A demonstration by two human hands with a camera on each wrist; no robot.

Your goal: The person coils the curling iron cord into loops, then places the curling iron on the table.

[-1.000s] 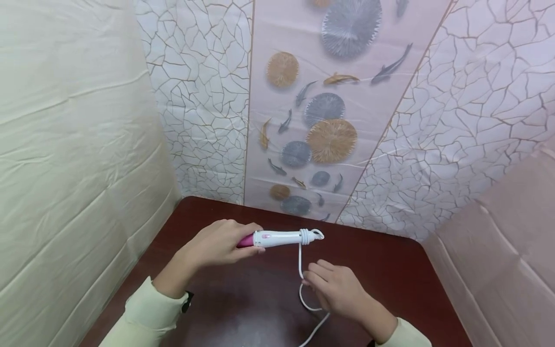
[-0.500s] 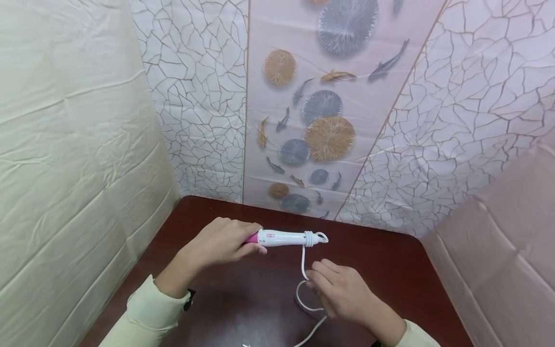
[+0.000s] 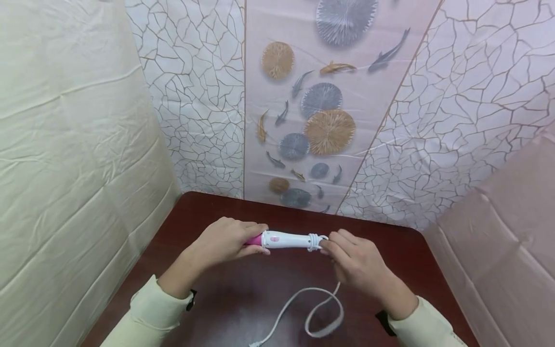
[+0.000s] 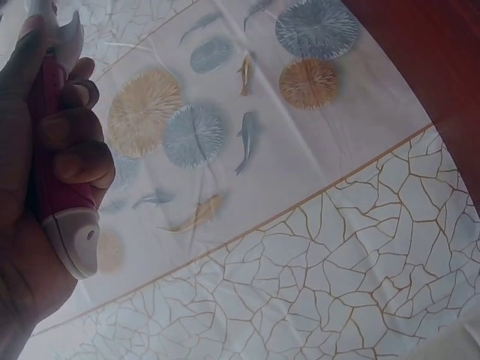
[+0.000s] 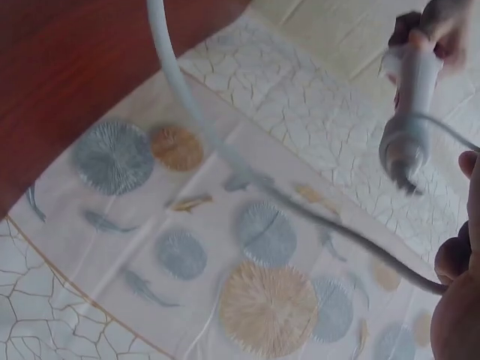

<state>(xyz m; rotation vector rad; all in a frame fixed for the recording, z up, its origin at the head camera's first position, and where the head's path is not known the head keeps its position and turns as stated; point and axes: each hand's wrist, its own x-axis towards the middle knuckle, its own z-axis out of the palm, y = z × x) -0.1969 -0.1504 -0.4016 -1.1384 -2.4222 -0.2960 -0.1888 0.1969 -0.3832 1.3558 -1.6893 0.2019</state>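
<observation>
A white-handled hair iron point(image 3: 288, 240) with a pink barrel lies level above the table in the head view. My left hand point(image 3: 223, 243) grips its pink end; the left wrist view shows fingers curled round the pink barrel point(image 4: 66, 176), a pale cap sticking out below. Coils of white cord point(image 3: 313, 242) wrap the handle's tail. Right at that tail, my right hand point(image 3: 360, 262) pinches the cord, whose free length point(image 3: 310, 289) loops down toward the table. In the right wrist view the cord point(image 5: 315, 219) crosses in front, with the hair iron point(image 5: 416, 90) beyond.
The dark red table point(image 3: 208, 299) reaches back to a patterned sheet point(image 3: 299, 115) with fish and round motifs. Pale padded walls stand on the left point(image 3: 86, 168) and right point(image 3: 503, 236). The cord's plug end point(image 3: 255, 344) lies at the front.
My right hand has risen from below the handle to its tail end, bringing the cord round. The cord's free part has shifted into a wider loop. My left hand keeps its grip.
</observation>
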